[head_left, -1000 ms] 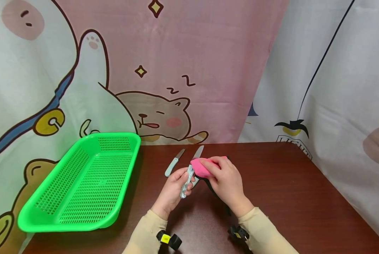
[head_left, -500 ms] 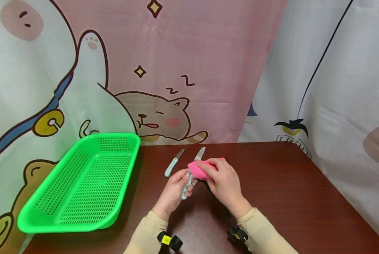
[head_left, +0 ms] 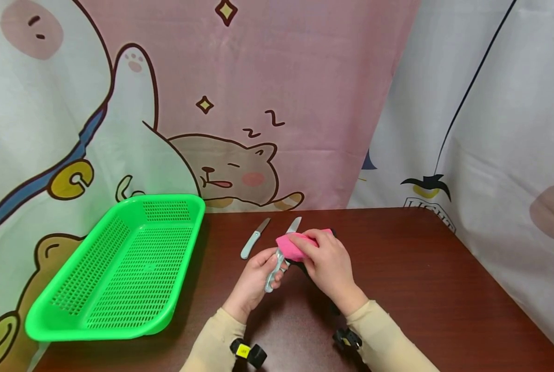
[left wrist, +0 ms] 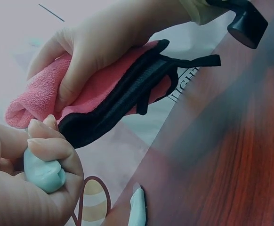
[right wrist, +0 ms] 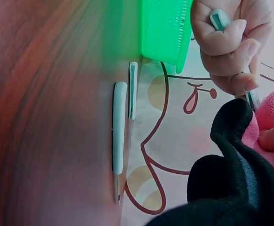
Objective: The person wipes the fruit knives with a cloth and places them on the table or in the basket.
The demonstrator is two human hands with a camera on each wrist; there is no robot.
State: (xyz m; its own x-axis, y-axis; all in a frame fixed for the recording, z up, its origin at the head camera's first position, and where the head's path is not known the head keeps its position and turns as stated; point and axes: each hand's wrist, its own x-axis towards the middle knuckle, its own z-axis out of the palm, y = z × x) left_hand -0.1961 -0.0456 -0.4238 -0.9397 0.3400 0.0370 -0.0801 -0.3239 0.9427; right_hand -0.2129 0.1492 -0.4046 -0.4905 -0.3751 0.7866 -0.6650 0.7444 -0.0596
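Tool in my left hand, cloth in my right

My left hand [head_left: 256, 276] grasps a tool [head_left: 272, 278] by its pale blue-green handle, fingers curled round it, with the handle's butt poking out below my grip. A bit of metal shows just past my fingers; the rest goes under the cloth [head_left: 290, 247], so I cannot tell what the far end looks like. The cloth is pink and fluffy, with thick black edging and a black strap that sticks out on the side away from the tool. My right hand [head_left: 331, 266] pinches it, thumb on the near side, and its folded tip touches the tool right beside my left fingers. Both are up off the table [head_left: 425, 289], in front of me.

Beyond my hands two knives lie on the tabletop, side by side but apart, blades pointing away from me. The left knife [head_left: 253, 243] is in full sight from my head; the right knife [head_left: 294, 225] is partly covered by my hands, though my right wrist view shows its pale handle whole. Further left stands the green basket [head_left: 91, 335], its floor and walls slotted. A printed curtain [head_left: 323, 103] hangs behind the table.
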